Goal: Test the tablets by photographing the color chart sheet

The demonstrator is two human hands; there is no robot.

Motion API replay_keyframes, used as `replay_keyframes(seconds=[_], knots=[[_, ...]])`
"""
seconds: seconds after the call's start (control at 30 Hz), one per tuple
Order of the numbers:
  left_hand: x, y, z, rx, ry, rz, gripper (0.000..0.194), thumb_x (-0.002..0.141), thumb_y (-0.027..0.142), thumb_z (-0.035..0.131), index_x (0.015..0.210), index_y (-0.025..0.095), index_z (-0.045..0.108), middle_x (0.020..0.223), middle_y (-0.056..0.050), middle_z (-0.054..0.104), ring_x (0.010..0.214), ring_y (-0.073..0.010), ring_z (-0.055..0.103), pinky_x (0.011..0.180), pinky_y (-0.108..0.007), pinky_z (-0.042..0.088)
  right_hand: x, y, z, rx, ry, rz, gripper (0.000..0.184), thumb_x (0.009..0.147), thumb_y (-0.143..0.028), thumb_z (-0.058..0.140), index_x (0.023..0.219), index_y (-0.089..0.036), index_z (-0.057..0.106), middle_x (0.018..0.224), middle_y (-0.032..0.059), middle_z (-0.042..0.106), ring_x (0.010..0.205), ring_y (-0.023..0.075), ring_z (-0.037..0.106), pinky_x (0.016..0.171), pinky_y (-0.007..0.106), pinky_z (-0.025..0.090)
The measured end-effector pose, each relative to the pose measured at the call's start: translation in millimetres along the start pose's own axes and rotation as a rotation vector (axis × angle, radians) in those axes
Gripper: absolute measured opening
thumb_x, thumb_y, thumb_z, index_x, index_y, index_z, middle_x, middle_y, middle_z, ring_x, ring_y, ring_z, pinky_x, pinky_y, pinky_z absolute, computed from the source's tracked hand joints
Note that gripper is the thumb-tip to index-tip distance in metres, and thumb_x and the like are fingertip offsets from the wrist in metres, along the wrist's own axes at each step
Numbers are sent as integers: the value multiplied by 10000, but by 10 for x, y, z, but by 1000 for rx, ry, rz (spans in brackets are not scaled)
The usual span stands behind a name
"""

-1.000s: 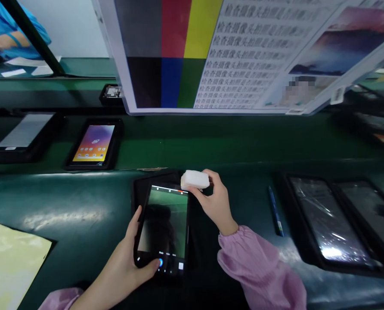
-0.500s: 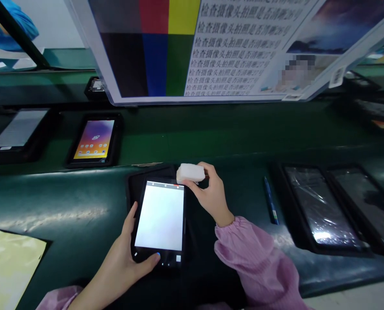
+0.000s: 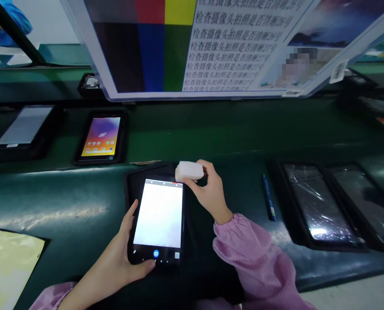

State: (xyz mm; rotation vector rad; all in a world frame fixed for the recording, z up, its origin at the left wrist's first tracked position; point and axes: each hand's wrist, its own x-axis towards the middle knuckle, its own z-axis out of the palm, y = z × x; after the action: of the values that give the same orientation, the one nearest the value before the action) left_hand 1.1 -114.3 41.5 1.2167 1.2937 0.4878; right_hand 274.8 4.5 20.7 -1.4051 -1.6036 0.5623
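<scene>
The left hand [image 3: 122, 254] came in from the lower left, forearm angled up and to the right. Its fingers were closed around the left edge of a tablet [image 3: 158, 219], and the thumb lay across the lower bezel just beside the blue on-screen button. The right hand [image 3: 208, 193] reached in from a pink sleeve [image 3: 253, 262], wrist bent back, with thumb and fingers pinched on a white block [image 3: 189, 171]. The block was held at the tablet's top right corner; contact with the tablet could not be confirmed.

Count: one tablet in hand and one white block. On the green belt [image 3: 211, 129] behind lay two more lit devices, one showing a home screen [image 3: 101, 137] and one a pale screen [image 3: 23, 125]. Two dark wrapped tablets [image 3: 317, 206] lay at the right, with one blue pen [image 3: 268, 198] beside them.

The held tablet sat low at centre over a dark tray [image 3: 137, 181]. Its long axis ran away from the person, top edge pointing towards the test chart [image 3: 195, 43], and its screen faced up showing plain white.
</scene>
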Motion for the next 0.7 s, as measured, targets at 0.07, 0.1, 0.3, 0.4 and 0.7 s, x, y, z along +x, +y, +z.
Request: replay_keyframes(seconds=[0.07, 0.1, 0.3, 0.4, 0.7], knots=[[5, -17, -4, 16, 1, 9, 1148, 830, 304, 766, 1626, 396, -57, 1721, -90, 198, 1580, -337, 223, 1279, -606, 139, -3, 7, -2, 7, 1, 1, 461, 854, -487, 800, 1184, -248, 583, 1064, 71, 656, 913, 269, 644, 709, 361, 544], [8, -24, -4, 23, 3, 17, 1146, 828, 292, 761, 1627, 395, -54, 1717, -89, 209, 1579, -338, 227, 1280, -606, 131, -6, 12, 0, 11, 3, -2, 459, 853, -481, 804, 1182, -248, 585, 1066, 69, 657, 913, 267, 644, 710, 360, 542], [15, -10, 12, 26, 15, 26, 1164, 803, 243, 759, 1634, 353, -50, 1701, -117, 245, 1568, -346, 256, 1282, -597, 147, -7, -19, 21, 25, 9, 18, 472, 844, -492, 805, 1185, -240, 598, 1059, 69, 667, 899, 261, 649, 730, 367, 546], [21, 20, 30, -24, 25, 27, 1193, 785, 221, 768, 1634, 323, -63, 1678, -137, 302, 1548, -347, 310, 1284, -594, 152, 44, -56, -117, -9, -26, 68, 482, 820, -532, 802, 1159, -236, 630, 1053, 77, 696, 900, 278, 672, 769, 401, 553], [123, 153, 31, -174, -41, -5, 1388, 660, 54, 791, 1628, 308, -172, 1583, -166, 475, 1443, -372, 481, 1236, -606, 297, 273, 334, -985, -429, -94, 361, 915, 709, -884, 582, 1239, -145, 677, 1151, 212, 692, 1006, 452, 646, 800, 593, 539]])
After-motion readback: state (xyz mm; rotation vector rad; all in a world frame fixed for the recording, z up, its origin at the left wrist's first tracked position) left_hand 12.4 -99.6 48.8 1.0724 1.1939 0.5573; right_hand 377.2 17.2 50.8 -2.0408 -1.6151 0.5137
